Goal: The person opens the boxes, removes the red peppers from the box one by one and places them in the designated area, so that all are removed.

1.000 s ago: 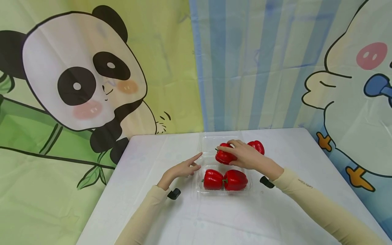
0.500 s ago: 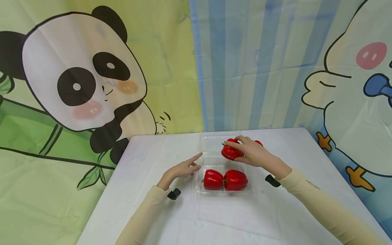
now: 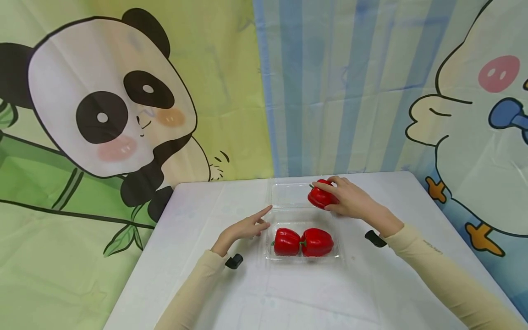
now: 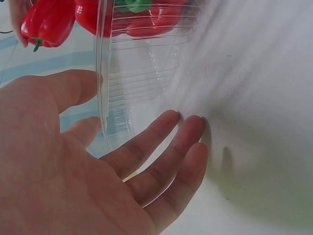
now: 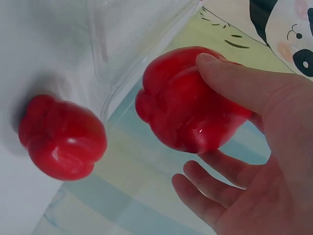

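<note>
My right hand [image 3: 350, 199] grips a red bell pepper [image 3: 321, 195], thumb on one side and fingers on the other, over the right part of the container's clear open lid [image 3: 288, 195]. Another red bell pepper [image 5: 63, 139] lies on the table beside the lid in the right wrist view; the right hand hides it in the head view. Two more red bell peppers, a left one [image 3: 287, 242] and a right one [image 3: 317, 242], sit in the front of the clear plastic container [image 3: 303, 259]. My left hand [image 3: 243, 228] is at the container's left side, thumb and index fingertips at its rim, other fingers loosely extended.
The container and its lid stand on a white-covered table [image 3: 231, 293], near the back edge. Behind it hangs a printed curtain [image 3: 231, 91] with a panda and a white cartoon animal.
My right hand has carried the bell pepper from over the container's back part backward and to the right. Its movement has covered the loose pepper in the head view. The left hand stays put.
</note>
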Available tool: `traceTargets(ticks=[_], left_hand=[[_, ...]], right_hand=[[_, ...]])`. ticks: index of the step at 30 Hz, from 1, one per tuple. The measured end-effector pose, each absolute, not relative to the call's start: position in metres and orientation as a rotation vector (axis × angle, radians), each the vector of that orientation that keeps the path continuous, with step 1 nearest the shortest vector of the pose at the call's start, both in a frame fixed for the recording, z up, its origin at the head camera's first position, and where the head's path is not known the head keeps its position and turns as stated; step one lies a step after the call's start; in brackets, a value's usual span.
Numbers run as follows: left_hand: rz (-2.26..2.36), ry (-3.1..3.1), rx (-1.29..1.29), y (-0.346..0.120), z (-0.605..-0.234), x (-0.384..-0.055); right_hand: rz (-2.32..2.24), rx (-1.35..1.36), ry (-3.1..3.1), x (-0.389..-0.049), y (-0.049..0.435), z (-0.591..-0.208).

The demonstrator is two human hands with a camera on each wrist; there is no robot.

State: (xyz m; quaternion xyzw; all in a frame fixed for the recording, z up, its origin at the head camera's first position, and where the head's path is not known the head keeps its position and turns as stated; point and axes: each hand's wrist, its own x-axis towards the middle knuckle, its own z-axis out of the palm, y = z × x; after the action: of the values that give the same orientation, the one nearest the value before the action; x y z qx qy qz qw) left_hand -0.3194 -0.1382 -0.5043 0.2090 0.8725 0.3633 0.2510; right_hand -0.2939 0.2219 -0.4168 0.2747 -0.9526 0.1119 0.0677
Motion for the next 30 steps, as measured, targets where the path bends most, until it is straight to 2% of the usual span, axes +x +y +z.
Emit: traceTargets(ticks=[30], left_hand=[[0.974,2.375,0.578,-0.139,-0.505,-0.321]], right_hand=[[0.399,0.346,-3.057,-0.3,0.277,-0.407]])
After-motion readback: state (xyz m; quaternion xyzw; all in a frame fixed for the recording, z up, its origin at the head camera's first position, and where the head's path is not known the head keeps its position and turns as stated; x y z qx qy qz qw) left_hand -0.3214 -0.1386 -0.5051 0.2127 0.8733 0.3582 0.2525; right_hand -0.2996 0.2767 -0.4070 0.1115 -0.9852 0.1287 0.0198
